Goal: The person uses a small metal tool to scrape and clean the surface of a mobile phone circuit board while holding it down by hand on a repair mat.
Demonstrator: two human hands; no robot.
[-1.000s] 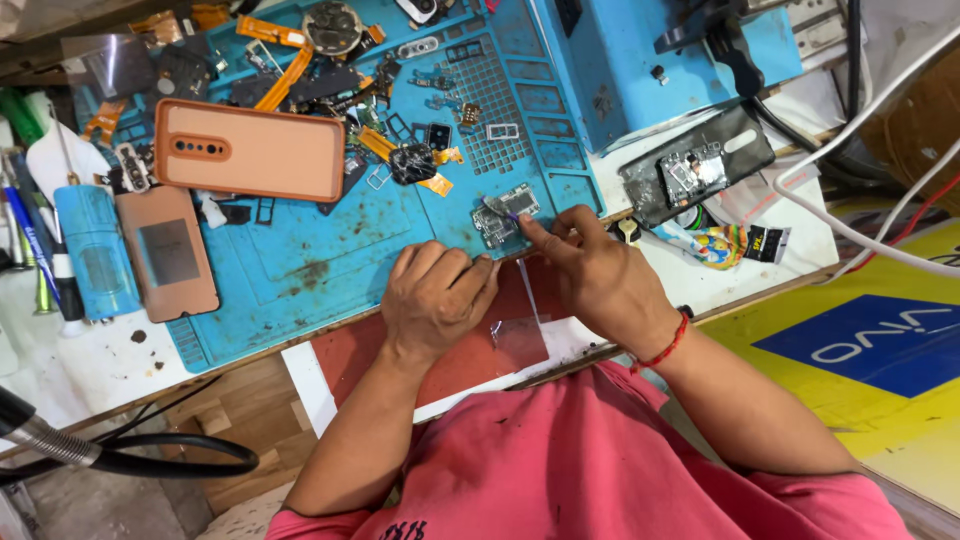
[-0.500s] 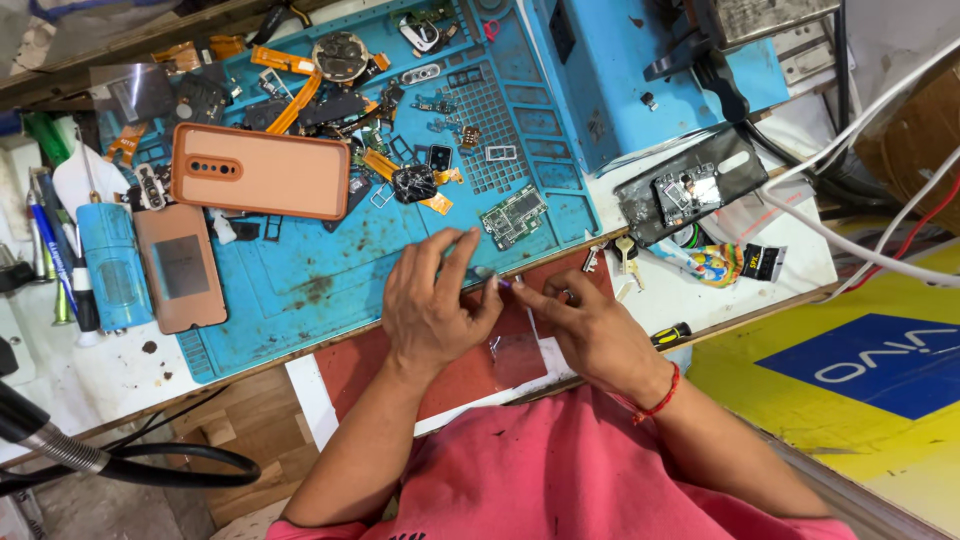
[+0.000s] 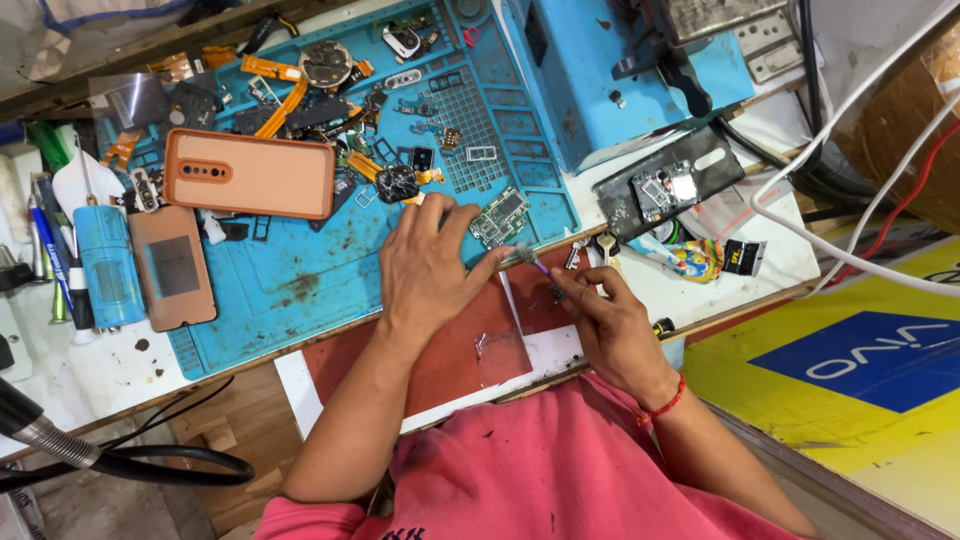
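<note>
Right hand [image 3: 610, 325] pinches a small brush [image 3: 528, 259]; left hand [image 3: 430, 265] seemingly pins something tiny beside the circuit board [image 3: 499, 217]; a slip could flick it away.

Blue mat [image 3: 300, 280] (rust-stained), salmon phone [image 3: 250, 173]

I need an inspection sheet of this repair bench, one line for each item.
Surface: blue work mat, stained; red sheet at the near edge.
Job's things: small brush; green circuit board beside it.
Clutter: orange phone back, brown phone cover, loose flex parts.
Hands: left hand and right hand meet at the brush.
Cables: white cables at right.
Surroundings: blue machine, yellow poster.
</note>
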